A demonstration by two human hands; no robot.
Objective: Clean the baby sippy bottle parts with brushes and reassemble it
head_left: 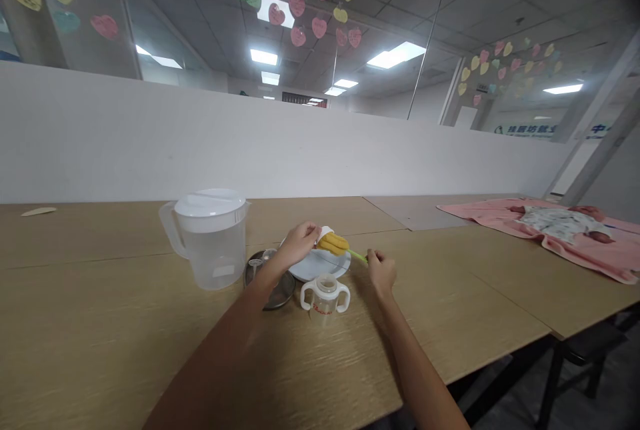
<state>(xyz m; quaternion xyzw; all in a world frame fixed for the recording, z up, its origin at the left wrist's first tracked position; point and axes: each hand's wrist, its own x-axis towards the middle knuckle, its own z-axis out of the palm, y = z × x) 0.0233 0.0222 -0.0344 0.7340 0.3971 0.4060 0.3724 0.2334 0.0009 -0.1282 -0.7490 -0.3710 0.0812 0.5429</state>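
Left hand point(299, 241) curled over the plate, fingers pinching a small white piece against the yellow sponge head point(333, 242) of a bottle brush. Right hand point(382, 270) closed in a pinch around the brush's thin green handle point(358, 255), at about four o'clock from the sponge head. Brush held roughly level between the two hands, sponge end just above the white plate point(320, 267).

Directly below the plate, at six o'clock, a small clear baby bottle point(325, 293) with two white side handles, upright on the wooden surface point(125, 323), mouth uncovered. At nine o'clock from the bottle, a round dark glass lid point(273, 280) lying flat, partly hidden by the left forearm. Farther toward nine o'clock, a large clear plastic pitcher point(207, 240) with a white lid, upright, handle turned to the left; hard to tell whether any water is inside.

Off at three o'clock, well apart from the hands, a pink blanket point(550, 237) spread on the surface, with a baby doll point(560, 220) in pale clothes lying on it. At the far nine o'clock edge, a flat pale-yellow slip point(39, 211). Behind the surface, a white partition wall point(250, 143), and paper hearts point(320, 10) stuck on the glass above.
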